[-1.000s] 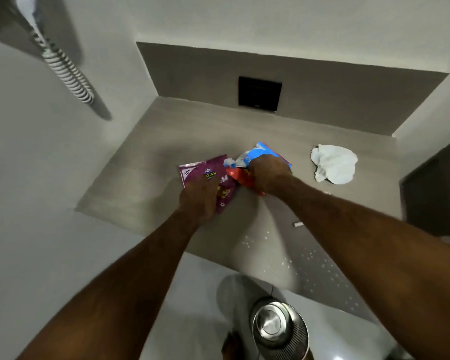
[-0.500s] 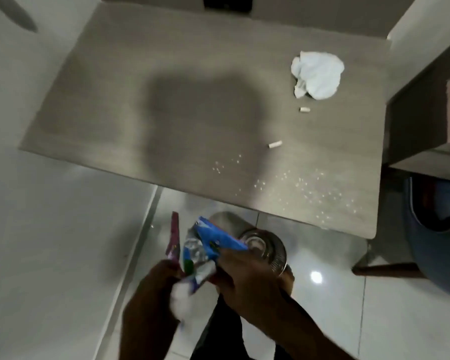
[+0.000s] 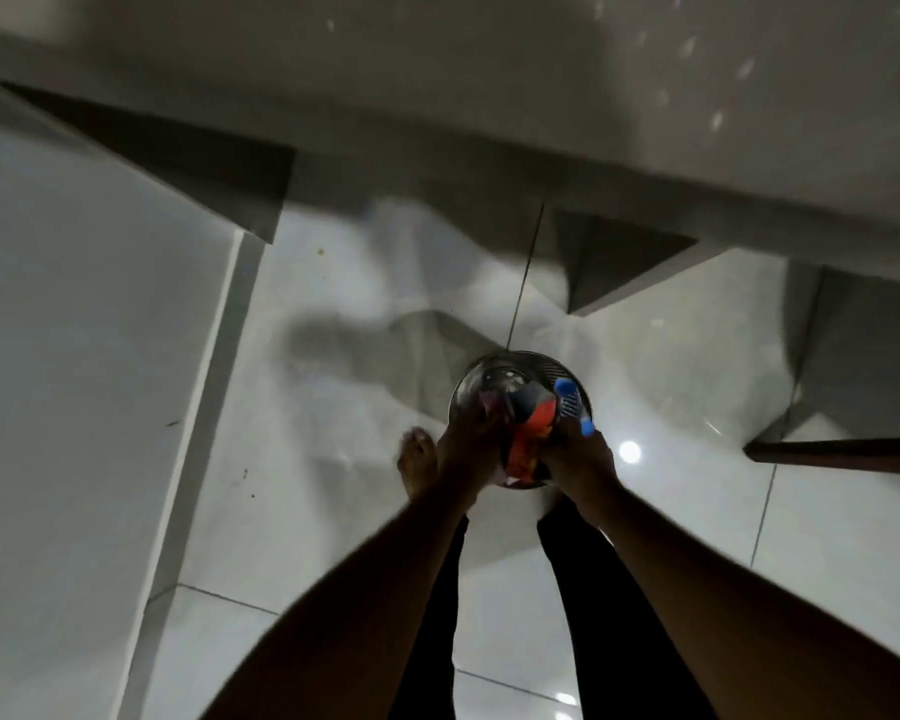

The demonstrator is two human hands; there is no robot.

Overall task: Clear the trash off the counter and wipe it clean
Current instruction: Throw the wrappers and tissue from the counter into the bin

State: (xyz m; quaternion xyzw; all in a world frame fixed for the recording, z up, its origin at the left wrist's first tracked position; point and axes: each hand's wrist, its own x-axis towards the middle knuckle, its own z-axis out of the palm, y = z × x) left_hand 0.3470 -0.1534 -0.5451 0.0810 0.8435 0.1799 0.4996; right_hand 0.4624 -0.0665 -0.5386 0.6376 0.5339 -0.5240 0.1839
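A round metal trash bin (image 3: 494, 368) stands on the tiled floor below the counter (image 3: 749, 122). Both my hands are at its mouth. My left hand (image 3: 466, 441) and my right hand (image 3: 578, 454) press crumpled snack wrappers (image 3: 536, 418), red-orange and blue, into the bin. The purple wrapper is mostly hidden between my hands. Small white crumbs (image 3: 718, 119) lie on the counter near its front edge.
Glossy white floor tiles (image 3: 333, 407) surround the bin. A white wall panel (image 3: 74, 356) runs down the left. My bare foot (image 3: 417, 459) stands just left of the bin. A dark wooden chair leg (image 3: 842, 454) is at the right.
My hands carried the wrappers off the counter and down to the bin. The view dropped from the counter top to the floor; the white cloth is out of view.
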